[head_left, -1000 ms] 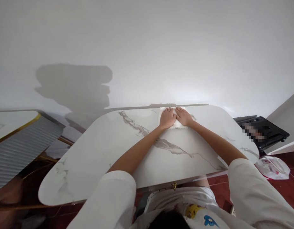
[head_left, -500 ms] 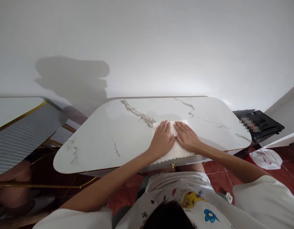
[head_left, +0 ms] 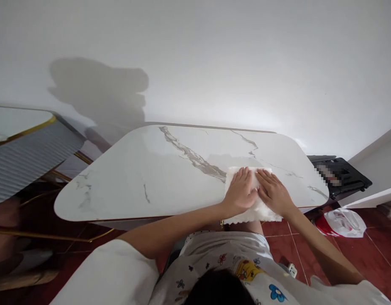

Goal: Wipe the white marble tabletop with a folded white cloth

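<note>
A white cloth (head_left: 257, 213) with a scalloped edge lies on the marble-patterned white table (head_left: 182, 182), its lower part hanging past the front edge. My left hand (head_left: 240, 193) rests flat on the cloth, palm down. Beside it my right hand (head_left: 275, 192) presses on the same cloth, fingers stretched forward. The two thumbs come close together at the middle. Under the hands, the centre of the cloth is hidden.
A second table (head_left: 22, 116) with gold trim and a ribbed side stands at the left, with a person's leg (head_left: 6, 212) below it. Right of my table are a black case (head_left: 354, 176) and a white-and-red plastic bag (head_left: 344, 222). A wall rises behind.
Both hands have slid to the right along the table, and the cloth has moved with them. The view has shifted slightly, too.
</note>
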Demonstrator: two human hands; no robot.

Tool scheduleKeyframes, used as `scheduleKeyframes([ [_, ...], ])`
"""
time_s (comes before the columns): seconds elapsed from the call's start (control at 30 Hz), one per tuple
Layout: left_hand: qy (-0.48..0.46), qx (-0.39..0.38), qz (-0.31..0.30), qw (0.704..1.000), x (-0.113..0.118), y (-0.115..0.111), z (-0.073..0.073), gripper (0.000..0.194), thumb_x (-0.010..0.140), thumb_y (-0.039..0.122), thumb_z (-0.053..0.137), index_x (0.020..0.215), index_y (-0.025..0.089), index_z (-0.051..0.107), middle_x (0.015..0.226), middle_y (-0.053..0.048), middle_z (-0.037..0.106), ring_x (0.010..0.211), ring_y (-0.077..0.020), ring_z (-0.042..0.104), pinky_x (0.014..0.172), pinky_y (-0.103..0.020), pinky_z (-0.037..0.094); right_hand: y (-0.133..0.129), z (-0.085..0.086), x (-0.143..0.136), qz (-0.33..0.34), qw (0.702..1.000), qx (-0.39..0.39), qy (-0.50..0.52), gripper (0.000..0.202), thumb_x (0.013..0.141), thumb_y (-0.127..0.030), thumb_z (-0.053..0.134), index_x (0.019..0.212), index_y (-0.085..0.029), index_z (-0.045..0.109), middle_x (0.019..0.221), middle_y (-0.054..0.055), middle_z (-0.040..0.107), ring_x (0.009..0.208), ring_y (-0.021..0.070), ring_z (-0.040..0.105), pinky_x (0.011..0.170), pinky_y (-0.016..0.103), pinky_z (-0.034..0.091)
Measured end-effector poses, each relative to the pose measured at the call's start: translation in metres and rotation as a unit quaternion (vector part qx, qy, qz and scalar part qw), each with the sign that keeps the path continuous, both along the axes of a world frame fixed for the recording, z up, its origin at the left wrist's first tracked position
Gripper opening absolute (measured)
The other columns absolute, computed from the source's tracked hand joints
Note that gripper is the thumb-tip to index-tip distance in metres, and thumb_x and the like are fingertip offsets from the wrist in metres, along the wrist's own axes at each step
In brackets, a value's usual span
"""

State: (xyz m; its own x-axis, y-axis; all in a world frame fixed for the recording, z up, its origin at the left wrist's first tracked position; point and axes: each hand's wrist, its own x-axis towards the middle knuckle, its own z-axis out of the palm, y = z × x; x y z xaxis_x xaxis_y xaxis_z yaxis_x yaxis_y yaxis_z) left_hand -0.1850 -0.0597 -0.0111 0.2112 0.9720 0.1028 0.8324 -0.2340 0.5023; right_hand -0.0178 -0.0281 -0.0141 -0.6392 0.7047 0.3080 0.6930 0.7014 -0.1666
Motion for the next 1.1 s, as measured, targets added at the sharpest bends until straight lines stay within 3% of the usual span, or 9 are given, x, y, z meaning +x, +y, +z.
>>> scheduleKeyframes([
  [0.13,-0.009,-0.001,-0.006,1.0,0.008,0.023,0.002,0.061,0.088,0.029,0.039,0.145,0.008,0.03,0.157,-0.017,0.023,0.147,-0.0284,0.015,0.12,-0.047,0.017,0.017,0.0,0.005,-0.038,0.998,0.013,-0.038,0.051,0.095,-0.027,0.032,0.141,-0.011,0.047,0.147,0.012,0.045,0.139,0.0286,0.036,0.112,0.052,0.034],
  [0.23,0.014,0.012,0.003,1.0,0.005,0.052,0.001,0.059,0.089,0.029,0.038,0.143,0.006,0.031,0.156,-0.019,0.025,0.147,-0.0291,0.017,0.12,-0.046,0.018,0.049,0.001,-0.005,-0.04,0.998,-0.013,-0.047,0.052,0.094,-0.025,0.032,0.141,-0.009,0.046,0.148,0.014,0.043,0.139,0.0272,0.037,0.112,0.047,0.035],
  [0.47,0.065,0.108,0.042,0.991,-0.014,0.152,-0.006,0.046,0.089,0.02,0.036,0.129,0.0,0.044,0.145,-0.025,0.041,0.14,-0.0301,0.032,0.117,-0.042,0.024,0.156,0.002,-0.043,-0.058,0.995,-0.064,-0.048,0.053,0.09,-0.017,0.03,0.139,-0.006,0.046,0.147,0.014,0.045,0.138,0.029,0.036,0.112,0.045,0.032],
  [0.57,0.063,0.136,0.034,0.988,-0.027,0.196,-0.006,0.035,0.088,0.017,0.036,0.117,0.006,0.052,0.131,-0.02,0.054,0.132,-0.0271,0.042,0.114,-0.04,0.03,0.195,0.0,-0.057,-0.079,0.995,-0.057,-0.024,0.052,0.093,-0.019,0.027,0.141,-0.009,0.045,0.15,0.012,0.041,0.141,0.0271,0.032,0.113,0.044,0.029],
  [0.73,0.057,0.153,0.041,0.986,-0.044,0.252,-0.005,0.028,0.089,0.016,0.036,0.11,0.011,0.054,0.128,-0.017,0.055,0.13,-0.026,0.043,0.113,-0.039,0.031,0.25,-0.003,-0.075,-0.092,0.995,-0.04,-0.02,0.049,0.095,-0.018,0.027,0.138,-0.009,0.047,0.149,0.013,0.042,0.139,0.0255,0.033,0.112,0.041,0.029],
  [0.9,0.074,0.159,0.073,0.982,-0.051,0.285,-0.011,0.026,0.089,0.015,0.036,0.105,0.012,0.057,0.12,-0.016,0.06,0.125,-0.0266,0.048,0.11,-0.039,0.034,0.284,-0.003,-0.088,-0.059,0.998,-0.002,-0.018,0.042,0.094,-0.015,0.029,0.124,-0.012,0.057,0.136,0.013,0.055,0.128,0.0245,0.045,0.106,0.039,0.034],
  [1.1,0.09,0.166,0.065,0.98,-0.054,0.296,-0.012,0.025,0.09,0.015,0.035,0.099,0.014,0.058,0.114,-0.015,0.063,0.119,-0.0254,0.051,0.105,-0.039,0.038,0.291,-0.002,-0.091,-0.067,0.998,0.001,-0.023,0.034,0.094,-0.015,0.03,0.111,-0.014,0.06,0.12,0.013,0.064,0.115,0.0243,0.054,0.099,0.037,0.039],
])
